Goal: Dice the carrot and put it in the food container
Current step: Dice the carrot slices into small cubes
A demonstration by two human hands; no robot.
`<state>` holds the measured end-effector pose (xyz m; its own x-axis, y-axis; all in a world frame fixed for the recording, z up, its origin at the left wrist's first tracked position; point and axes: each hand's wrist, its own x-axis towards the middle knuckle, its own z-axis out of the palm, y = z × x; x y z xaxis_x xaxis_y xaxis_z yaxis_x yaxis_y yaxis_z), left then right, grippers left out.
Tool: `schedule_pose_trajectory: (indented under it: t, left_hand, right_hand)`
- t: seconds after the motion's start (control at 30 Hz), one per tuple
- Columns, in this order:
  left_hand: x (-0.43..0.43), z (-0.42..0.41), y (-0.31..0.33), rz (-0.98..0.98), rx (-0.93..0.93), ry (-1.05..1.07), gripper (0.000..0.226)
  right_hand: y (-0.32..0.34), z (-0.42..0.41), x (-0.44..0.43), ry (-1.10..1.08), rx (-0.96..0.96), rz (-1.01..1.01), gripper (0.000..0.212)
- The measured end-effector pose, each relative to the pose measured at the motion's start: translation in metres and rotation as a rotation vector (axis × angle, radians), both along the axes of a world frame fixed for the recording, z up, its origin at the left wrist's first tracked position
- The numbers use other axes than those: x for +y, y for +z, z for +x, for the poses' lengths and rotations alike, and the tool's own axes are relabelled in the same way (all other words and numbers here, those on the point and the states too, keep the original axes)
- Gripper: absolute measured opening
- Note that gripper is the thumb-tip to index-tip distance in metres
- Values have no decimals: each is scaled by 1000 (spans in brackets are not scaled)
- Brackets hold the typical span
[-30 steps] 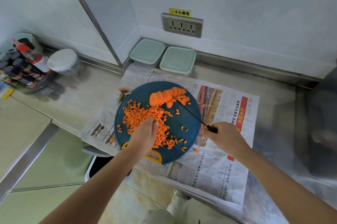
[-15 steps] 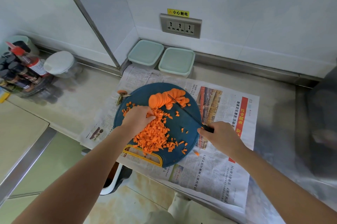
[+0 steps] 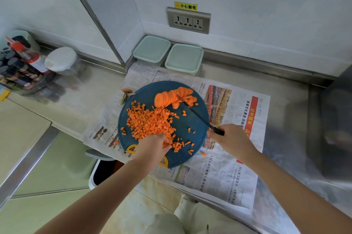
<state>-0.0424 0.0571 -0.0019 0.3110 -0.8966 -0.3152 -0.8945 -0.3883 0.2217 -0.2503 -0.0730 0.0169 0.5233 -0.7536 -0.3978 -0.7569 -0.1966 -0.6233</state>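
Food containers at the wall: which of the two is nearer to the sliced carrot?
The right container, just behind the carrot slices and below the wall socket. The left container sits in the wall corner, farther from them.

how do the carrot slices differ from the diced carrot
The carrot slices are round discs overlapping in a row; the diced carrot is small cubes in a loose heap. The knife crosses the slices; the left hand touches the diced carrot. Both lie on the blue cutting board.
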Motion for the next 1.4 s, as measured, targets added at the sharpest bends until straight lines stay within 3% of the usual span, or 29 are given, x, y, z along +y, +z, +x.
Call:
schedule_pose_trajectory:
  t: [0.23, 0.4, 0.63, 0.87, 1.17, 1.4]
  left_hand:
    - [3, -1, -1, -48, 0, 41, 34]
    - [1, -1, -1, -46, 14, 7, 28]
    - [-8, -2, 16, -171, 127, 124, 16]
    - [-72, -26, 10, -177, 155, -125, 22]
    - [-120, -22, -16, -176, 141, -295, 23]
    - [-120, -11, -18, -145, 220, -297, 42]
  right_hand:
    - [3, 0, 5, 9, -2, 1, 48]
    - [2, -2, 6, -4, -23, 4, 48]
    - [-5, -6, 1, -46, -35, 19, 48]
    - [-11, -16, -12, -159, -45, 33, 46]
    - [-17, -28, -31, -265, -80, 102, 41]
    - [-13, -24, -36, -255, -102, 98, 42]
